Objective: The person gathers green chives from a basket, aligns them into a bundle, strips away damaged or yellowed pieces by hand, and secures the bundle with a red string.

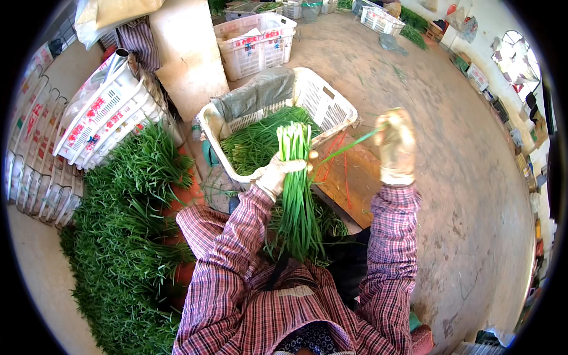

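Observation:
My left hand, in a pale glove, grips a bunch of garlic chives around its upper part. The white stem ends point up and the green leaves hang over my lap. My right hand, gloved and slightly blurred, is raised to the right with its fingers closed on a green leaf strand. That strand runs taut down towards the bunch, just below my left hand. Behind the bunch stands a white plastic crate, with a grey sheet over its far side and more cut chives inside.
A brown board with red strings lies right of the crate. Heaped chives cover the left side. Stacked white crates stand behind them. Another crate is farther back on the concrete floor.

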The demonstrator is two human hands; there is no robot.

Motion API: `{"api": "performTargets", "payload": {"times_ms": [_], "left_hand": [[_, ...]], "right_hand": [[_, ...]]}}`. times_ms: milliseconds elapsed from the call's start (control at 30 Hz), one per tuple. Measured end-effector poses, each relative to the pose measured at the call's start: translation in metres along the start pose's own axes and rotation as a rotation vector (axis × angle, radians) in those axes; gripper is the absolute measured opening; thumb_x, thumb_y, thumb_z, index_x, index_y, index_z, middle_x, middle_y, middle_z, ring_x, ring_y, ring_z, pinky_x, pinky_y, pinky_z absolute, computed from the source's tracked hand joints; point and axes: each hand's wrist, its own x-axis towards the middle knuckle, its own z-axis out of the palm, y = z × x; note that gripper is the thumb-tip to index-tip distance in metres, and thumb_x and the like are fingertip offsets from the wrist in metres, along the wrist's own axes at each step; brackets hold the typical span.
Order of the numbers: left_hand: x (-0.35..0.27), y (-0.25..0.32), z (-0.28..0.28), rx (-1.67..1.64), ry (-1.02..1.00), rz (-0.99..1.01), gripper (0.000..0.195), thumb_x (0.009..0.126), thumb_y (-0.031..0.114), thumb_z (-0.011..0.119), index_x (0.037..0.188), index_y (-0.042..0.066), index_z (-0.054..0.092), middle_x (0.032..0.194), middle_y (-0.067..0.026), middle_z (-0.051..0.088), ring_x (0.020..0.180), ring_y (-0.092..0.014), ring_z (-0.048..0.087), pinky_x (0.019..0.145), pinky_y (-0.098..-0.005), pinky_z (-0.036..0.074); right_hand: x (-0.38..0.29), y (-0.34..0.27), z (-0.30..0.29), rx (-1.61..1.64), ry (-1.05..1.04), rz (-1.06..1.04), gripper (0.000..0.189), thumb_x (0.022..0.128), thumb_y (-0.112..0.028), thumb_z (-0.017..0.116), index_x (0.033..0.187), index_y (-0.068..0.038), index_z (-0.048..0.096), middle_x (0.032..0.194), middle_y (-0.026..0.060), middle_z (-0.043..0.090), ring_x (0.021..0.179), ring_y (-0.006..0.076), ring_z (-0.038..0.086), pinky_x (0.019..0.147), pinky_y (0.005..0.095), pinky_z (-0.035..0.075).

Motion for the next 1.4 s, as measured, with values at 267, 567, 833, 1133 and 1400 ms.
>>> {"api": "performTargets", "payload": {"times_ms": [267, 567, 833, 1133, 1400], "left_hand": [[0.031, 0.042, -0.036, -0.187, 0.289, 0.229, 0.043, 0.084, 0.005, 0.072, 0.125, 0.003, 0.060, 0.111, -0.0075, 0.073, 0.090, -0.019, 0.069, 0.078, -0.0339, 0.059], [0.026, 0.070, -0.034, -0.271, 0.188, 0.336, 0.057, 0.087, 0.005, 0.068, 0.141, 0.007, 0.049, 0.123, -0.0093, 0.065, 0.099, -0.022, 0.064, 0.091, -0.0366, 0.055], [0.027, 0.066, -0.024, -0.328, 0.148, 0.355, 0.059, 0.085, 0.005, 0.069, 0.141, 0.005, 0.049, 0.125, -0.0106, 0.065, 0.101, -0.022, 0.064, 0.093, -0.0362, 0.054], [0.017, 0.077, -0.018, -0.224, 0.132, 0.442, 0.060, 0.085, 0.005, 0.071, 0.141, 0.009, 0.050, 0.125, -0.0084, 0.066, 0.099, -0.022, 0.066, 0.085, -0.0356, 0.058], [0.010, 0.039, 0.042, -0.052, 0.151, 0.408, 0.058, 0.085, 0.000, 0.070, 0.139, 0.002, 0.049, 0.122, -0.0131, 0.066, 0.098, -0.021, 0.066, 0.089, -0.0333, 0.056]], "right_hand": [[-0.039, -0.015, 0.012, -0.362, -0.277, 0.290, 0.018, 0.096, -0.022, 0.065, 0.100, -0.005, 0.065, 0.082, 0.0075, 0.070, 0.068, 0.0127, 0.066, 0.061, 0.0260, 0.055], [-0.063, 0.034, 0.018, -0.713, -0.624, 0.511, 0.029, 0.100, -0.028, 0.063, 0.114, -0.003, 0.069, 0.094, 0.0073, 0.072, 0.080, 0.0136, 0.068, 0.074, 0.0276, 0.054], [-0.053, 0.041, 0.023, -0.911, -0.445, 0.141, 0.026, 0.097, -0.018, 0.067, 0.118, -0.003, 0.067, 0.101, 0.0085, 0.072, 0.092, 0.0150, 0.068, 0.082, 0.0284, 0.053], [-0.047, 0.049, 0.000, -0.926, -0.310, 0.102, 0.040, 0.097, -0.030, 0.068, 0.128, -0.004, 0.062, 0.120, 0.0126, 0.069, 0.112, 0.0238, 0.065, 0.096, 0.0327, 0.051], [-0.069, 0.083, 0.047, -1.143, -0.537, 0.106, 0.107, 0.072, -0.038, 0.085, 0.151, 0.006, 0.028, 0.136, 0.0291, 0.054, 0.122, 0.0406, 0.058, 0.105, 0.0442, 0.045]]}}
